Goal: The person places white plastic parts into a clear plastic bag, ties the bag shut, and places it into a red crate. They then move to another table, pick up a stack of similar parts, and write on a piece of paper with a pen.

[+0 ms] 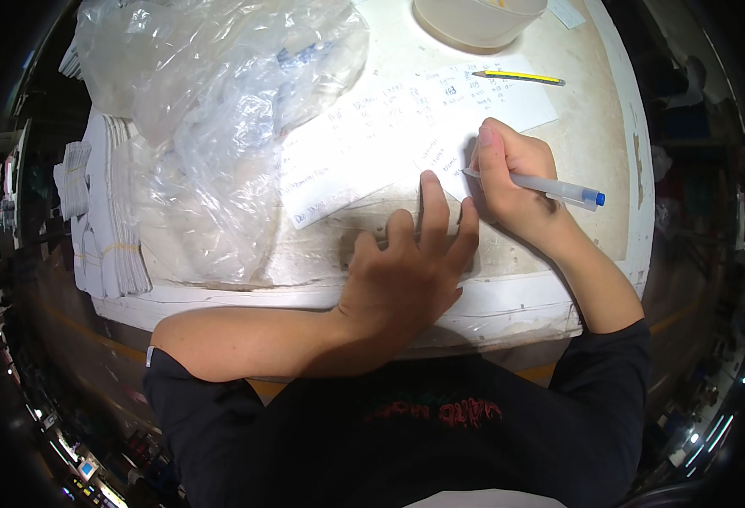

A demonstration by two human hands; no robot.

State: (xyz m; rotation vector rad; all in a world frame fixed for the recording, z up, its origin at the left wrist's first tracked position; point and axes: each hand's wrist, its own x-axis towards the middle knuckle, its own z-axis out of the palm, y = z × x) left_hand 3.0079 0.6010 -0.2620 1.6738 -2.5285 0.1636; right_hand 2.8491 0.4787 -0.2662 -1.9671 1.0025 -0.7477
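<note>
Pen [559,188] (blue-ended) in right grip [518,178], left grip [404,275] at paper [347,173]

We see a black shirt [321,449] on the person, loose in cut and so dark that its folds hardly show. The left sleeve [199,398] and right sleeve [605,364] are short, ending near the elbows, and the forearms [249,339] are bare. At the left hem we make out a small whitish tag [149,356]. Across the chest we find red block lettering [472,413], upside down to us, with a faint touch of green. The fingers [433,212] are bare too.
</note>
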